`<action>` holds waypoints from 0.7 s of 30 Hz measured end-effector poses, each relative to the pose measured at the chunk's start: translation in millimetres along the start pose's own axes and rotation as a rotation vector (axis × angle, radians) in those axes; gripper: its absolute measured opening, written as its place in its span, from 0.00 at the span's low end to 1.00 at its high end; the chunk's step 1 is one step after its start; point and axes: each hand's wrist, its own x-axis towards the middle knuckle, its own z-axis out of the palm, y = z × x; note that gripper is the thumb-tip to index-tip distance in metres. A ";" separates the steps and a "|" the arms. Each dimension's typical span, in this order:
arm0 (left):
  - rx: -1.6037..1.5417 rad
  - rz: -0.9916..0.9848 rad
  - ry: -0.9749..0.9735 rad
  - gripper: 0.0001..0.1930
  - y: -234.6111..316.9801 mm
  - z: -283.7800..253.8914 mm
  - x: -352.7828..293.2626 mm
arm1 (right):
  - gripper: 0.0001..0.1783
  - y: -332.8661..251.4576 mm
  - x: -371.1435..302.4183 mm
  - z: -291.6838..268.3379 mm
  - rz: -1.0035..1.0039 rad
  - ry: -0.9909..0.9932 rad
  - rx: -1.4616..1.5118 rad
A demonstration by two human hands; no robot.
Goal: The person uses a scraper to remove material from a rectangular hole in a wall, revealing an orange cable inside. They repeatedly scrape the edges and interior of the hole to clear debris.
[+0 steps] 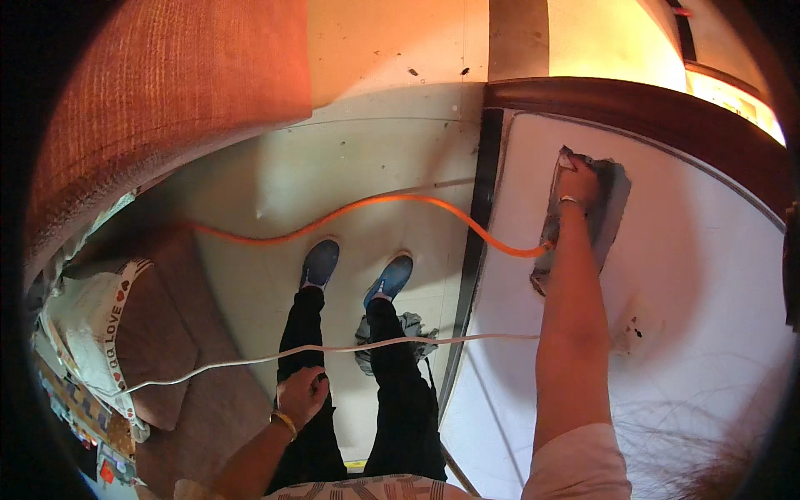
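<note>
My right hand (578,185) reaches out over a white flat surface (517,367). Its curled fingers press at the far end of a dark grey, rough-edged rectangular patch (612,204); I cannot tell if that is a recess or a plate. A small pale bit shows at the fingertips, too small to name. An orange hose (400,198) curves across from the left and ends at the patch. My left hand (302,395) rests closed against my left leg, with a dark spot between thumb and fingers that I cannot make out.
A white cord (275,357) crosses over my legs and passes behind my right forearm. An orange-lit padded seat (183,75) fills the upper left. Brown cushions (158,350) lie at the left. Grey cloth (411,329) is by my right foot. A dark wooden edge (633,104) borders the white surface.
</note>
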 end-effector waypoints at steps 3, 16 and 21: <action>-0.011 0.007 -0.026 0.10 8.2 -0.7 3.9 | 0.14 18.9 -3.3 10.5 0.212 -0.037 0.777; -0.024 -0.030 -0.027 0.11 10.6 -3.5 0.3 | 0.11 -25.4 -7.8 -15.5 0.417 0.081 0.331; -0.007 -0.003 0.015 0.10 8.8 -1.6 -1.4 | 0.11 13.1 -2.2 13.1 0.501 -0.044 1.285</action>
